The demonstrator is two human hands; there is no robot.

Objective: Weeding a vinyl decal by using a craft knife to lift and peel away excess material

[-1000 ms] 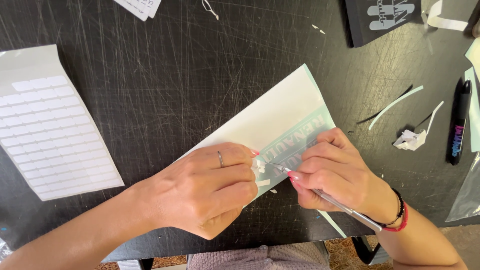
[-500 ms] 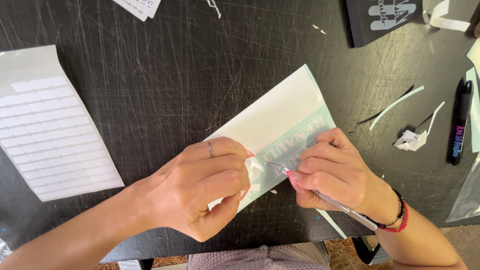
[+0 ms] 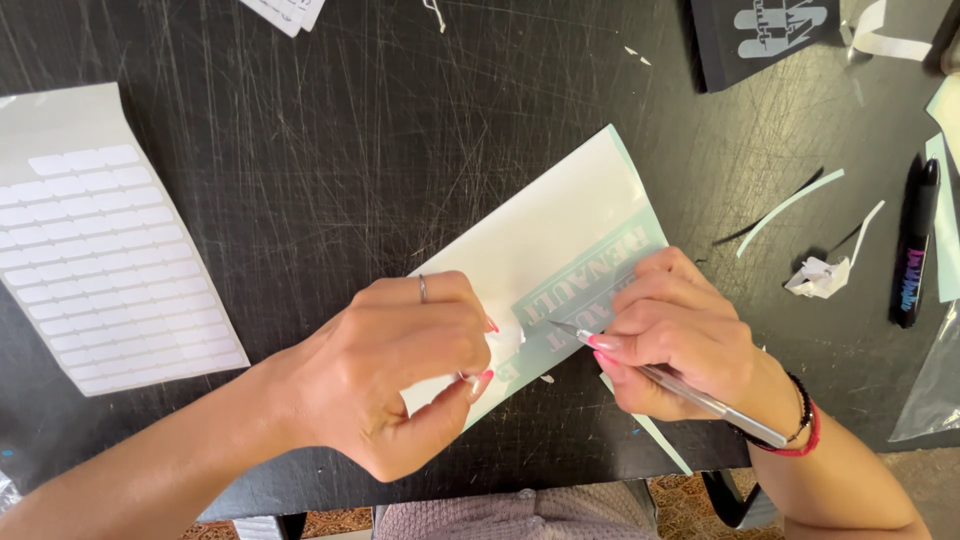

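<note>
A white vinyl sheet (image 3: pixel 560 225) with cut lettering on pale green backing lies slanted on the black table (image 3: pixel 350 150). My left hand (image 3: pixel 400 365) rests on its near end and pinches a peeled strip of white vinyl (image 3: pixel 505 335) between thumb and fingers. My right hand (image 3: pixel 675 335) grips a thin silver craft knife (image 3: pixel 690 395) like a pen, its tip touching the lettering just right of the peeled strip.
A white sheet of small rectangular labels (image 3: pixel 95 255) lies at the left. Vinyl scraps (image 3: pixel 825 270) and a black marker (image 3: pixel 915 245) lie at the right. A black card with a white design (image 3: pixel 765 35) sits at the top right, and a clear bag (image 3: pixel 935 385) at the right edge.
My left hand has slid left and lifted a strip of white vinyl off the backing. My right hand and the knife have stayed nearly in place.
</note>
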